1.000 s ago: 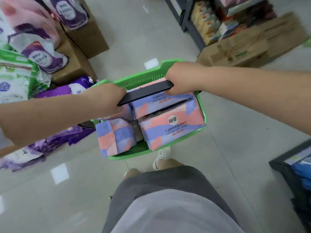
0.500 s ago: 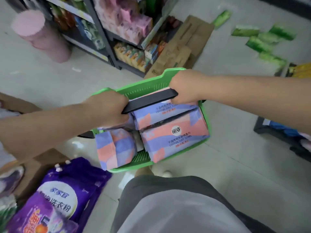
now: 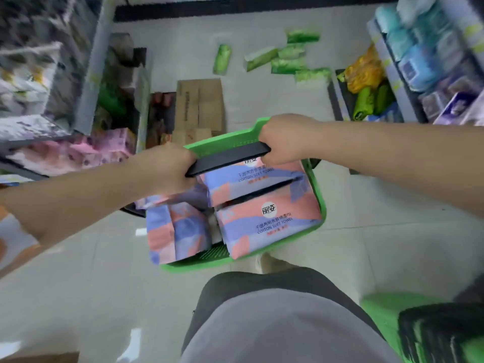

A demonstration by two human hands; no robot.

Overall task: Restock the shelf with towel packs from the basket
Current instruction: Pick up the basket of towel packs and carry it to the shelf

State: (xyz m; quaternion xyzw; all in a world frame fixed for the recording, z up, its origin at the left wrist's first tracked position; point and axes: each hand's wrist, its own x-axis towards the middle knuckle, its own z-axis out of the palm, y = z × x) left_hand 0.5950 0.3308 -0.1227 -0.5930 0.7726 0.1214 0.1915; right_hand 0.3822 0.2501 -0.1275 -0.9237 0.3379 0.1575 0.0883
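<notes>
On your left stands a blurred shelf unit with pink boxed packs (image 3: 76, 153) on its lower tier; keep the load clear of that edge as you pass. Your left hand (image 3: 167, 170) is curled round the near end of the flat black plastic handle (image 3: 227, 158), and your right hand (image 3: 284, 141) grips the far end — both fists closed on the bar, so the weight is shared. Keep it that way and hold the bar level. Under the handle hangs the green perforated plastic basket (image 3: 320, 195), lifted off the pale tiled floor (image 3: 91, 271) in front of your legs. It carries the soft pink-and-lilac wrapped cotton towel packs (image 3: 264, 224), at least four of them; the left one (image 3: 178, 231) pokes over the near rim, so a tilt towards you could tip it out. Ahead, a flattened brown cardboard box (image 3: 199, 103) and scattered green packets (image 3: 288, 58) lie on the floor — step round them. On your right is a shelf of blue and white wrapped packs (image 3: 429, 56). Which shelf is the target I cannot tell, so set the basket down before letting go.
</notes>
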